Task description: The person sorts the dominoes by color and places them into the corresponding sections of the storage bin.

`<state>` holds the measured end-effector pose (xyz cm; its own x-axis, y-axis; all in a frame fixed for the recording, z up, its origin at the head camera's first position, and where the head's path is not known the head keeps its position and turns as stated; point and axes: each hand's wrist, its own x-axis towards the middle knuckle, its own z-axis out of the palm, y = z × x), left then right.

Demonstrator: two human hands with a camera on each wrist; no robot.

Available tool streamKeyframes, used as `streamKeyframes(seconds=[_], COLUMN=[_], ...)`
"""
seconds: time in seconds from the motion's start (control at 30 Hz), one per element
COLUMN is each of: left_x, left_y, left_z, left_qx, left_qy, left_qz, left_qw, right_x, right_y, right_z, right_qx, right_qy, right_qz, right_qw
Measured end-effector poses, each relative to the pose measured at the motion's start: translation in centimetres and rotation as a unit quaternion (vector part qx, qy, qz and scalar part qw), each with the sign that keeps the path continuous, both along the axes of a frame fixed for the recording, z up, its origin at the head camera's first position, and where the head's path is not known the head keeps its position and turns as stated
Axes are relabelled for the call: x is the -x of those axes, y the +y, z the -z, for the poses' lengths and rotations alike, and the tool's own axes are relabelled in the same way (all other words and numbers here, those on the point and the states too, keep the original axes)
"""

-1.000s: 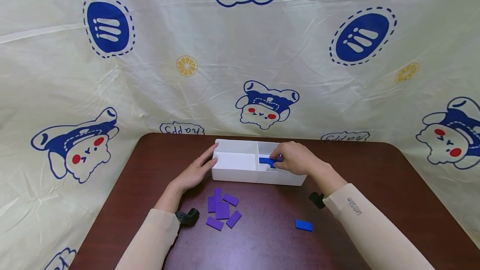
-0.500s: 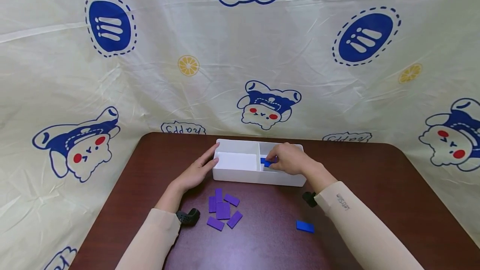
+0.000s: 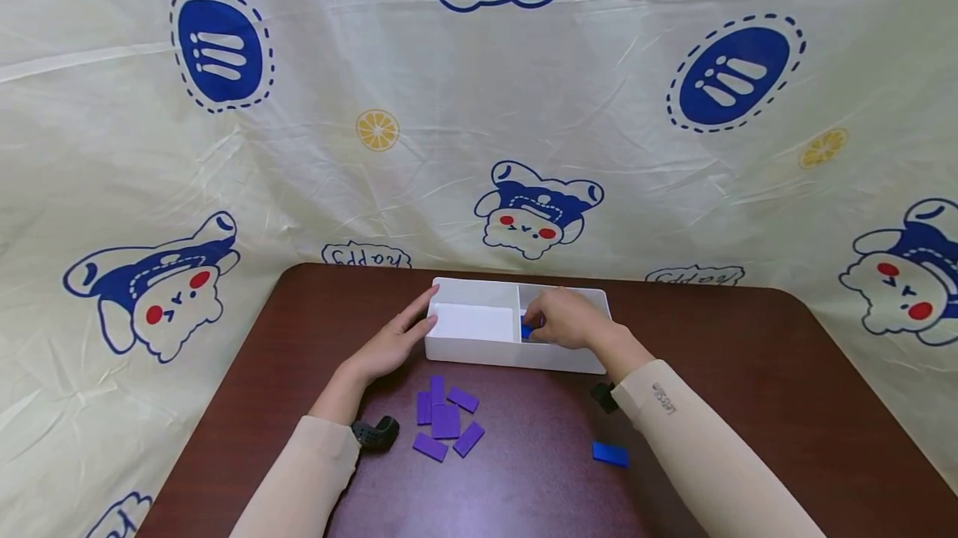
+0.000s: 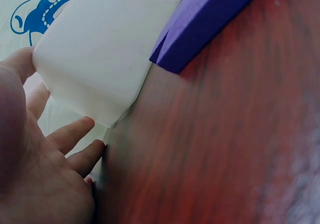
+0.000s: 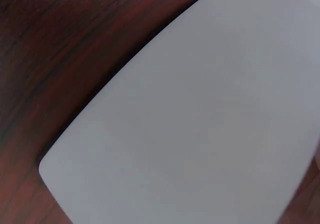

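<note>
A white two-compartment box (image 3: 479, 350) stands toward the far side of the table. My left hand (image 3: 385, 344) touches its left end; in the left wrist view the fingers are spread and fairly straight against the box corner. My right hand (image 3: 566, 318) reaches into the right compartment with fingers bent down, pinching a blue rectangular block (image 3: 526, 330) close to the divider. Most of that block is hidden behind the fingers. The right wrist view is filled by the outer wall of the box (image 5: 190, 114), with no fingers clearly visible.
Several purple blocks (image 3: 446, 422) lie loosely grouped on the table in front of the box. A single blue block (image 3: 610, 454) lies on the brown table (image 3: 524, 488) at front right. Behind the table hangs a printed curtain (image 3: 419, 205).
My right hand has moved left inside the right compartment, bringing the blue block nearer the divider. My left hand stays at the box's left end.
</note>
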<state>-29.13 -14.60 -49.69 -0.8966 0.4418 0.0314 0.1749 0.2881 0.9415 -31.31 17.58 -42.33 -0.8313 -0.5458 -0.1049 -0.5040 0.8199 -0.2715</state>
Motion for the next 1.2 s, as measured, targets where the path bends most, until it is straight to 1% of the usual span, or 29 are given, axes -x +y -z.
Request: streamKeyframes(seconds=[0.2, 0.4, 0.67, 0.73, 0.87, 1.1, 1.2], left_x=[-0.1, -0.3, -0.2, -0.1, -0.2, 0.0, 0.0], left_y=[0.0, -0.1, -0.1, -0.2, -0.3, -0.2, -0.2], left_z=[-0.1, 0.1, 0.2, 0.2, 0.3, 0.2, 0.2], left_qx=[0.006, 0.013, 0.008, 0.009, 0.008, 0.004, 0.007], left_qy=[-0.002, -0.007, -0.004, -0.006, -0.008, 0.0, -0.001], left_qz=[-0.003, -0.007, -0.008, -0.008, -0.006, -0.005, -0.004], left_qw=[1.0, 0.9999, 0.9999, 0.9999, 0.9999, 1.0, 1.0], right_x=[0.2, 0.4, 0.7, 0.8, 1.0, 1.1, 1.1], right_y=[-0.2, -0.3, -0.5, -0.5, -0.5, -0.3, -0.2], right_z=[0.3, 0.8, 0.9, 1.0, 1.2, 1.2, 1.2], right_qx=[0.001, 0.006, 0.007, 0.009, 0.006, -0.01, -0.012], right_qy=[-0.008, -0.017, -0.003, -0.006, -0.01, -0.01, -0.015], right_qz=[0.012, 0.019, 0.018, 0.018, 0.018, 0.037, 0.034], right_qw=[1.0, 1.0, 1.0, 1.0, 1.0, 0.999, 0.999])
